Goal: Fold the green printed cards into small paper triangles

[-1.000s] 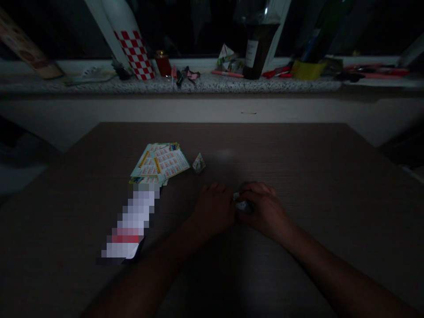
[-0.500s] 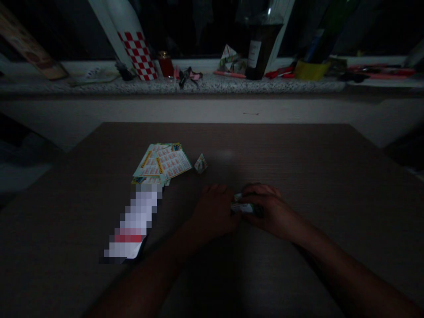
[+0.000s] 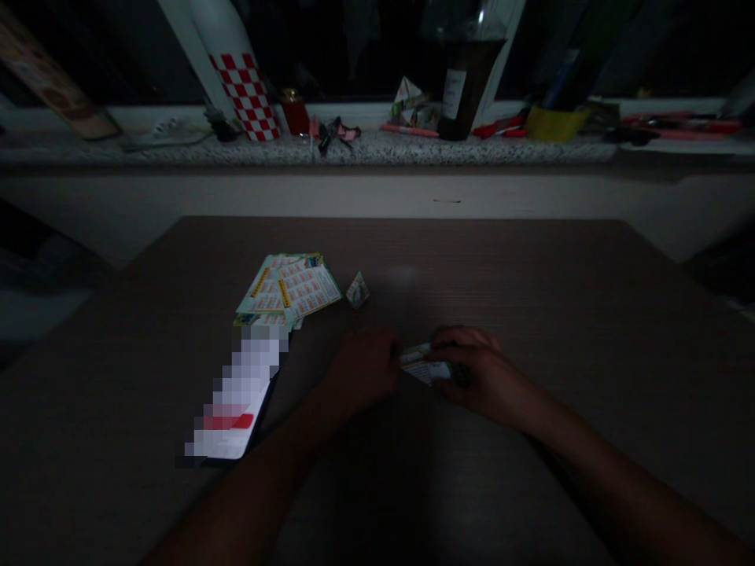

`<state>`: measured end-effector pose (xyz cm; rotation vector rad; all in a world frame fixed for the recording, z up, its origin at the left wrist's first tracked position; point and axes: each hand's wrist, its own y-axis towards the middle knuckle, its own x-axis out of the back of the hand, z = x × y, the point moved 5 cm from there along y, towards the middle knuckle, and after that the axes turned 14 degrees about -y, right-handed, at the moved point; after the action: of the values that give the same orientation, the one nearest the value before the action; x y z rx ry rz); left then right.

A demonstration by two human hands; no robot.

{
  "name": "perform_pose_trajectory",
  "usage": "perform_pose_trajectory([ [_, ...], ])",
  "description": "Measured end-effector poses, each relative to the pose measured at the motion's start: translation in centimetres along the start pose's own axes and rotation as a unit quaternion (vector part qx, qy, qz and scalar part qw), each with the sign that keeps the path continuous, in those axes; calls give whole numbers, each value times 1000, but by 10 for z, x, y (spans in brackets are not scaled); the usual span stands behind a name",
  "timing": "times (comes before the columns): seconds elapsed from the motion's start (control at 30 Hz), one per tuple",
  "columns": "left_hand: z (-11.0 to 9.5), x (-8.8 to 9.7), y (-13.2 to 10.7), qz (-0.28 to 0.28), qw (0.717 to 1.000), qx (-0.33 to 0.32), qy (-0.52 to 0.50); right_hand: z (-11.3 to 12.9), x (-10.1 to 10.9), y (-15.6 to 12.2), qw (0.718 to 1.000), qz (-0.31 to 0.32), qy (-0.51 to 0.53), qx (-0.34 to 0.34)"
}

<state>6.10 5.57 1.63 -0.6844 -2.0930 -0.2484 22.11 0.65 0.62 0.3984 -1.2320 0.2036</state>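
Note:
In dim light both my hands rest on a dark wooden table [image 3: 531, 267]. My left hand [image 3: 362, 369] is curled, its fingers pinching the left end of a small printed paper [image 3: 420, 366]. My right hand [image 3: 475, 373] is bent over the paper's right part, fingers pressed down on it. The paper lies between the two hands, partly folded. A small folded paper pyramid [image 3: 357, 290] stands just beyond my left hand. To its left lies a fanned stack of printed paper sheets [image 3: 289, 289].
A phone with a lit, blurred screen [image 3: 239, 397] lies left of my left arm. Beyond the table a stone ledge [image 3: 366, 148] carries a red-and-white checkered object [image 3: 244, 94], a dark bottle [image 3: 463, 86], a red jar [image 3: 293, 114], folded papers and pens.
My left hand has shifted left, away from my right hand, and more of the paper shows stretched out between them.

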Motion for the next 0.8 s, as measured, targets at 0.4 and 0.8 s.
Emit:
perform_pose_trajectory([
  [0.4, -15, -7, -21, -5, 988, -144, -56, 7, 8, 0, 999, 4, 15, 47],
  [0.8, -26, 2, -24, -77, 968, -240, 11, 14, 35, -7, 975, -181, 54, 118],
])
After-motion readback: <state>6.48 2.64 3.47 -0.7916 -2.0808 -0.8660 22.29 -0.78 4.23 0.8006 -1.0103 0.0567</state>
